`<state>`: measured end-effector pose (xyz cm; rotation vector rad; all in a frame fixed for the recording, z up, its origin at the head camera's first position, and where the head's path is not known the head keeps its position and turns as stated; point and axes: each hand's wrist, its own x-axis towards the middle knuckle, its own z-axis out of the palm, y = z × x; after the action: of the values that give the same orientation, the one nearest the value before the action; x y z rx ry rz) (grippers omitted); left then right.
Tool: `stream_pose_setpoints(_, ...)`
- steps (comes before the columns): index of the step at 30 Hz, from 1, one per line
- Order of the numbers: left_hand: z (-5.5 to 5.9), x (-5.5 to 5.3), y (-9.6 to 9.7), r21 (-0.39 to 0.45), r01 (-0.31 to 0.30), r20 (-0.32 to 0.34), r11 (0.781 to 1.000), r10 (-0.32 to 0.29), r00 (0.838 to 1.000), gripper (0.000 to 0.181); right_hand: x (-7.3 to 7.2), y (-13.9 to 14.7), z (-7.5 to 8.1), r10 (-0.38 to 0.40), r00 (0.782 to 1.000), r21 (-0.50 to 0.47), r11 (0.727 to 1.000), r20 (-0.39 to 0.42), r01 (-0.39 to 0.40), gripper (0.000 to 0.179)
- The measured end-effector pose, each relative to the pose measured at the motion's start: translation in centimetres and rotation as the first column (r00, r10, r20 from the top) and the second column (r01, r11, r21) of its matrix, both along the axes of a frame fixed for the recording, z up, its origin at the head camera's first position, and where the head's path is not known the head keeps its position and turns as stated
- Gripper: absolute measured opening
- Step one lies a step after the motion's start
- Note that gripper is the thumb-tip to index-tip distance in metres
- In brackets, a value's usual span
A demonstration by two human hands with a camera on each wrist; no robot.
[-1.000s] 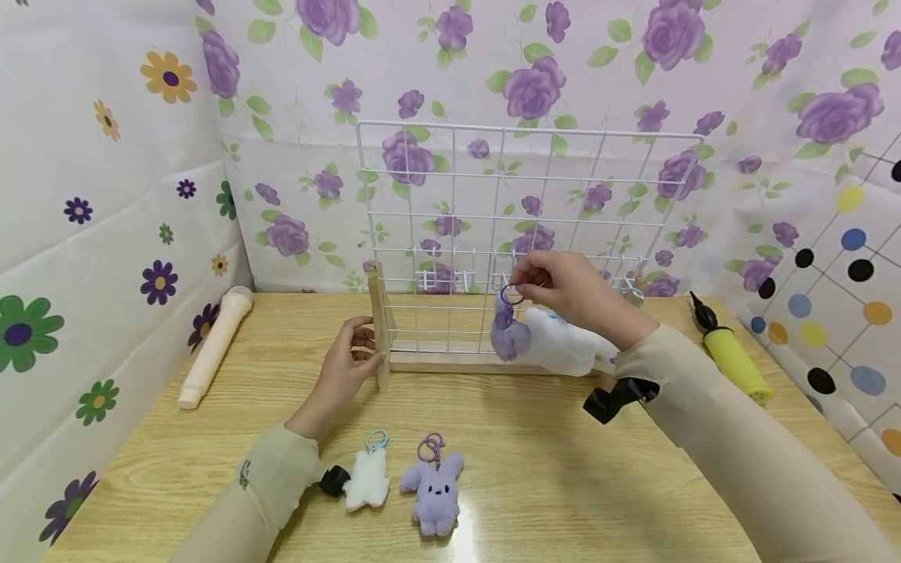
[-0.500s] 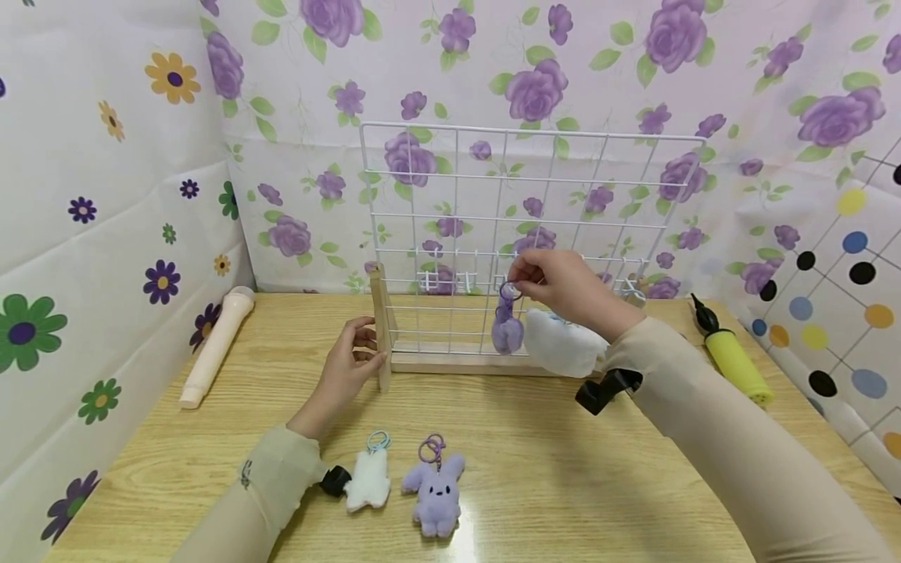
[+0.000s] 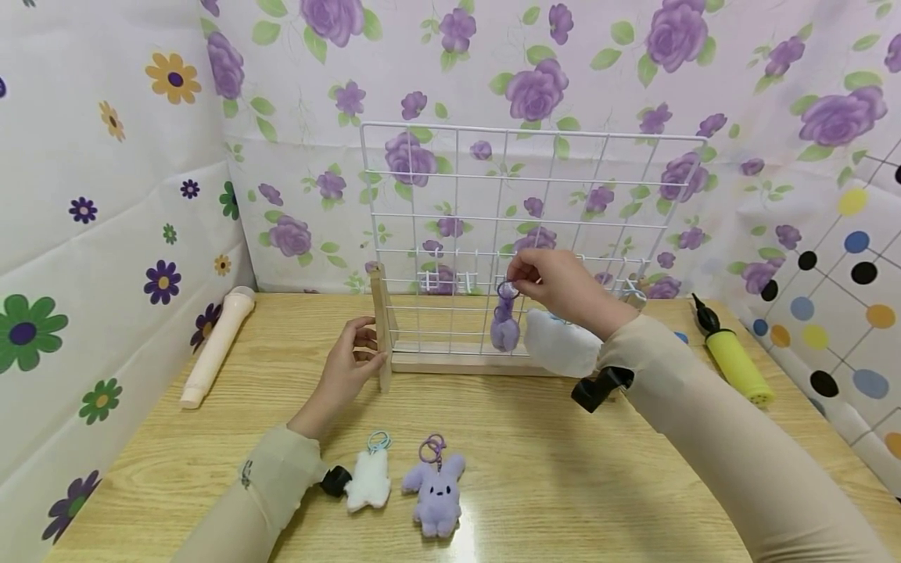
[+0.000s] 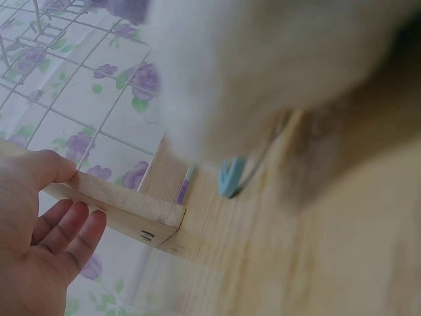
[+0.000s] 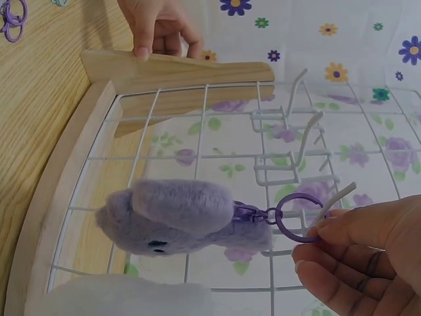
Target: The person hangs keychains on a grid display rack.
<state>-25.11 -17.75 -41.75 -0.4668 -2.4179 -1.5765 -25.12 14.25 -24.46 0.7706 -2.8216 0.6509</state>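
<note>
My right hand (image 3: 566, 285) pinches the purple ring (image 5: 279, 221) of a purple plush bunny keychain (image 3: 504, 332) in front of the white wire grid rack. In the right wrist view the ring overlaps the tip of a white hook (image 5: 339, 197), and the bunny's face is turned sideways. A white plush (image 3: 559, 344) hangs beside it, partly hidden by my right hand. My left hand (image 3: 346, 356) holds the rack's wooden side piece (image 3: 381, 320), thumb on one face and fingers on the other. Bare hooks (image 5: 306, 135) sit on the grid further left.
On the table near me lie a white plush keychain (image 3: 368, 478) and another purple bunny keychain (image 3: 437, 499). A pale tube-shaped thing (image 3: 217, 348) lies at the left, a yellow hand pump (image 3: 735, 363) at the right. Patterned cloths surround the table.
My right hand has shifted slightly left with the ring. The bunny has swung from a tilt to hanging straighter in front of the grid. My left hand stays at the wooden side piece.
</note>
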Motion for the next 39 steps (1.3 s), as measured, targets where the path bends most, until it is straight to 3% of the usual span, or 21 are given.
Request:
stream_pose_setpoints(8, 0.0, 0.1, 0.1, -0.002, -0.006, 0.001, 1.0, 0.006, 1.0, 0.057, 0.0, 0.1, 0.2, 0.012, 1.0, 0.006, 1.0, -0.005, -0.012, 0.007)
stream_pose_setpoints(21, 0.1, 0.1, 0.2, 0.008, -0.006, 0.013, 1.0, 0.006, 1.0, 0.056, 1.1, 1.2, 2.3, -0.027, 0.999, -0.041, 0.999, 0.025, 0.028, 0.012)
stream_pose_setpoints(26, 0.0, 0.1, 0.1, 0.002, -0.01, 0.005, 1.0, 0.01, 1.0, 0.057, 1.7, 1.4, 2.7, -0.033, 0.999, -0.069, 0.997, 0.001, 0.033, 0.014)
stream_pose_setpoints(39, 0.2, 0.2, 0.2, 0.001, -0.006, -0.001, 1.0, 0.006, 1.0, 0.054, 4.5, 1.2, 1.5, 0.04, 0.996, -0.134, 0.99, -0.079, -0.05, 0.016)
